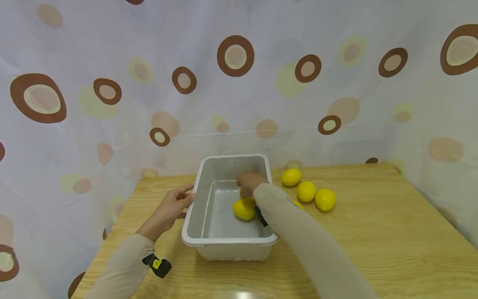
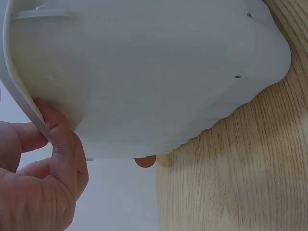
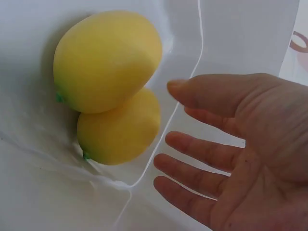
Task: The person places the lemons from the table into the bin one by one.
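A light grey plastic bin point(image 1: 231, 241) stands on the table with its long side running away from me. My left hand point(image 1: 169, 209) grips its left rim; in the left wrist view the fingers point(image 2: 62, 149) curl under the lip. Inside the bin, my right hand point(image 1: 251, 183) has its fingers loosely spread and holds nothing. Two yellow lemons with green tips lie together in the bin, the nearer lemon point(image 3: 108, 61) overlapping the other lemon point(image 3: 122, 132) in the right wrist view. The right hand is close beside them, apart from both.
Right of the bin, on the wooden table point(image 1: 373, 232), lie several more lemons point(image 1: 306, 191); the right sleeve point(image 1: 295, 228) partly covers one. A patterned curtain point(image 1: 239, 112) hangs behind the table and along its sides.
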Action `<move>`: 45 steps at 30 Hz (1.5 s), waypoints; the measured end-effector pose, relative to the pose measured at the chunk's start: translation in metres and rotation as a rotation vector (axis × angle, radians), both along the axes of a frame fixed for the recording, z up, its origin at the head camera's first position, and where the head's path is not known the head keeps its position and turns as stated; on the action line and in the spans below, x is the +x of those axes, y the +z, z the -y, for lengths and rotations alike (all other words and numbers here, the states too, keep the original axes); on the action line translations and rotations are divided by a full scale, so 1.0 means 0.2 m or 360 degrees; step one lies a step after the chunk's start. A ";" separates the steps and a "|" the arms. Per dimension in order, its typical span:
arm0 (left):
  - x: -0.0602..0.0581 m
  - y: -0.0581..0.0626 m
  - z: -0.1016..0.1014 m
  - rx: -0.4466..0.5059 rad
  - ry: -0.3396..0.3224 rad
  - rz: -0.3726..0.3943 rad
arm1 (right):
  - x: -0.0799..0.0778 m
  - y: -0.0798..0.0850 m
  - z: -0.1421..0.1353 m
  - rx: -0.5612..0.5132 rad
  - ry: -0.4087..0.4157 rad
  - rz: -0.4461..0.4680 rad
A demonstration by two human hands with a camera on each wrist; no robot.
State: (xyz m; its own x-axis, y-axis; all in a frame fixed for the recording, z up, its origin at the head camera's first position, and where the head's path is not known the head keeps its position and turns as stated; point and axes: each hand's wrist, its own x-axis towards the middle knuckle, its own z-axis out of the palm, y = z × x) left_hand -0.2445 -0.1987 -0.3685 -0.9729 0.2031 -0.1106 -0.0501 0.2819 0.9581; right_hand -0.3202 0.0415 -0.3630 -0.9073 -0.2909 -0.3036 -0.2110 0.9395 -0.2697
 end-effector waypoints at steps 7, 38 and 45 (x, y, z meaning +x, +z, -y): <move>0.01 0.00 -0.01 -0.0006 0.0012 -0.0002 | 0.02 0.04 0.03 -0.0013 0.0114 -0.0136; 0.01 0.00 0.00 -0.0012 0.0030 0.0008 | 0.25 0.46 -0.28 -0.0201 0.0353 -0.0524; 0.01 0.01 0.00 -0.0008 0.0034 0.0011 | 0.33 0.46 -0.41 -0.0184 0.0326 -0.0589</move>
